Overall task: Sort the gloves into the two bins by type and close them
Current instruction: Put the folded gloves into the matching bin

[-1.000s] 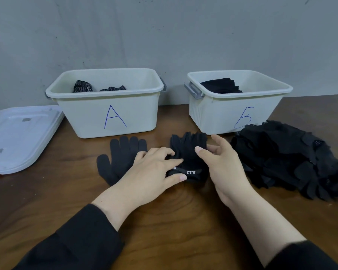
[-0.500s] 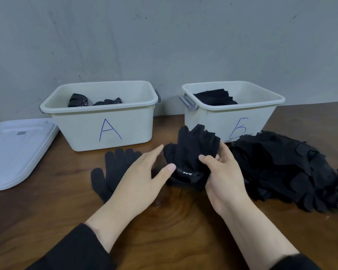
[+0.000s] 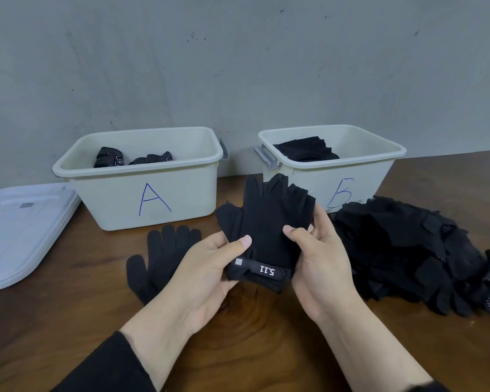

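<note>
Both hands hold a black fingerless glove [image 3: 266, 219] with a "5.11" wrist strap, lifted above the table in front of the bins. My left hand [image 3: 210, 273] pinches its left side with the thumb on top. My right hand [image 3: 320, 261] grips its right side. A black knit full-finger glove [image 3: 164, 250] lies flat on the table under my left hand. Bin A [image 3: 153, 193] holds dotted black gloves. Plain black gloves lie in bin B [image 3: 351, 171]. A heap of black gloves [image 3: 408, 244] lies at the right.
A white lid [image 3: 20, 230] lies on the wooden table left of bin A. The grey wall stands right behind both bins. Grey latches stick out from the bins' sides between them.
Both hands picked the fingerless glove up off the table and raised it, turning it so the strap faces me. The view tilted up.
</note>
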The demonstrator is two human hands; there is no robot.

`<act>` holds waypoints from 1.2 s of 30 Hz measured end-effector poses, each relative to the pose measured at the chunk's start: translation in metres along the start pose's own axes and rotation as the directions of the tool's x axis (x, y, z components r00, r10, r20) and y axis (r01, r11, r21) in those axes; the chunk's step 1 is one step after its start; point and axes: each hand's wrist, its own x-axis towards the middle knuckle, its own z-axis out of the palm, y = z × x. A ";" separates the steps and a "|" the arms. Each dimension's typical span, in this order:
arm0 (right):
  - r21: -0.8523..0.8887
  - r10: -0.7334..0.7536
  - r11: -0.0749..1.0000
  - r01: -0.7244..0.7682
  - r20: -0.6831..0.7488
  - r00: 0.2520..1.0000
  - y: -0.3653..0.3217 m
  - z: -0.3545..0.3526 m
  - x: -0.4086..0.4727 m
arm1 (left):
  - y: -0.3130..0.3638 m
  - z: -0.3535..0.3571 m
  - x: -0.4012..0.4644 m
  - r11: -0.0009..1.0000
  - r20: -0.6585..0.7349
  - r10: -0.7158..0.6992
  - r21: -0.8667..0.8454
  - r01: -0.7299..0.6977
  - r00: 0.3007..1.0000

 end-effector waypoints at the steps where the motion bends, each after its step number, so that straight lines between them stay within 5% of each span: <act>1: -0.009 -0.002 1.000 0.003 0.007 1.000 -0.001 0.000 0.000 | 0.001 0.001 0.000 1.000 -0.007 0.008 0.002 -0.008 1.000; 7: -0.174 0.099 0.981 -0.082 0.090 0.991 -0.008 -0.005 0.003 | 0.020 -0.006 0.002 0.993 -0.041 0.045 -0.110 -0.049 0.998; 13: -0.443 0.227 0.888 -0.122 0.192 0.955 -0.007 -0.004 0.003 | 0.031 -0.013 0.003 0.978 -0.050 -0.132 0.156 0.138 0.990; 20: -0.374 0.278 0.899 -0.228 0.086 0.957 -0.010 -0.012 0.005 | 0.039 -0.010 0.009 0.996 -0.225 0.062 -0.047 -0.074 0.972; 24: -0.240 0.359 0.920 -0.309 0.205 0.910 -0.008 -0.005 0.000 | 0.045 -0.004 0.013 0.971 -0.263 0.169 -0.123 -0.207 0.950; 29: -0.012 0.253 0.968 -0.252 0.063 0.965 -0.017 -0.003 0.001 | 0.039 0.010 0.016 0.958 -0.255 0.234 -0.106 -0.268 0.938; 32: -0.158 0.089 0.982 -0.104 -0.099 0.991 -0.045 -0.008 0.006 | 0.035 0.016 0.024 0.968 -0.192 0.246 -0.003 -0.251 0.950; 36: -0.504 -0.166 0.856 0.110 -0.066 0.984 -0.114 -0.010 0.027 | 0.037 0.024 0.045 0.963 -0.168 0.268 0.072 -0.259 0.949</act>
